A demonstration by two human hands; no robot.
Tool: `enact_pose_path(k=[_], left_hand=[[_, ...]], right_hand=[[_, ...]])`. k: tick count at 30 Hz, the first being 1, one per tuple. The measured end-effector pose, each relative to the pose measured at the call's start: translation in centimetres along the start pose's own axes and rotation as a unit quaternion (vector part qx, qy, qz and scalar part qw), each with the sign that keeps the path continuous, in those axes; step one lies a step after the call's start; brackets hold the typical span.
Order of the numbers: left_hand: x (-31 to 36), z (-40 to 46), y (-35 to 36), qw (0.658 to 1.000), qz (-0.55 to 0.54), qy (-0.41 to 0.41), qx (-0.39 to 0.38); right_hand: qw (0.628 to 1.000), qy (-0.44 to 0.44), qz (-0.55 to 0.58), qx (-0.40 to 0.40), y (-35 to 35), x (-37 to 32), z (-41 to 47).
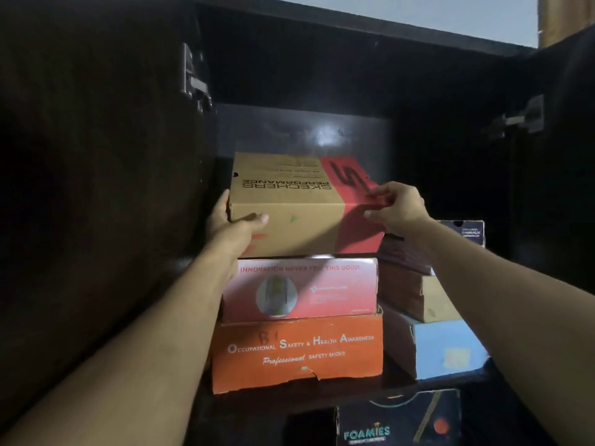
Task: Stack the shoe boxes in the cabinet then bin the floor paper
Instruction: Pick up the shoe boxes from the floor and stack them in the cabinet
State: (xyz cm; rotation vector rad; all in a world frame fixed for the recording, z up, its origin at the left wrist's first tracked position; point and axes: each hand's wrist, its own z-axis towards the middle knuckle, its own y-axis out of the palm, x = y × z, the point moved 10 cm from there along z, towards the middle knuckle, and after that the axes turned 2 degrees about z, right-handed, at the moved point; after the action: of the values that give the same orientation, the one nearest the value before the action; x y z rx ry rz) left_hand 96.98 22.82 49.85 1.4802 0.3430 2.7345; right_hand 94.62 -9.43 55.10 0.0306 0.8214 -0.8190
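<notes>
Where the dark cabinet [450,91] stands open, a tan cardboard shoe box [289,204] with a red band across its right end sits on top of a stack, at the left of the shelf. Its lid reads "SKECHERS PERFORMANCE" in black, upside down to the camera, with a large black "S" on the red part. Beneath it lies a pink-red box [299,289] printed "INNOVATION NEVER FELT THIS GOOD", and under that an orange box [296,352] reading "Occupational Safety & Health Awareness" and "Professional Safety Shoes", its lower edge torn. To the right a second pile holds a brown box [415,294] over a light blue box [447,349], with a dark box [463,231] behind. Below the shelf a black box [399,420] is marked "FOAMIES".

The left hand [230,225] grips the tan box's left front corner, thumb laid across the front face and fingers wrapped round the side. The right hand [397,207] holds the right end, curled fingertips pinching the red lid edge, thumb against the front.
</notes>
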Motion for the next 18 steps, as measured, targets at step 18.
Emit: enact_pose_path(k=[18], left_hand=[[-2.8, 2.3, 0.7, 0.996, 0.074, 0.026, -0.048]], right_hand=[[0.993, -0.019, -0.106, -0.052, 4.7, 0.9, 0.1]])
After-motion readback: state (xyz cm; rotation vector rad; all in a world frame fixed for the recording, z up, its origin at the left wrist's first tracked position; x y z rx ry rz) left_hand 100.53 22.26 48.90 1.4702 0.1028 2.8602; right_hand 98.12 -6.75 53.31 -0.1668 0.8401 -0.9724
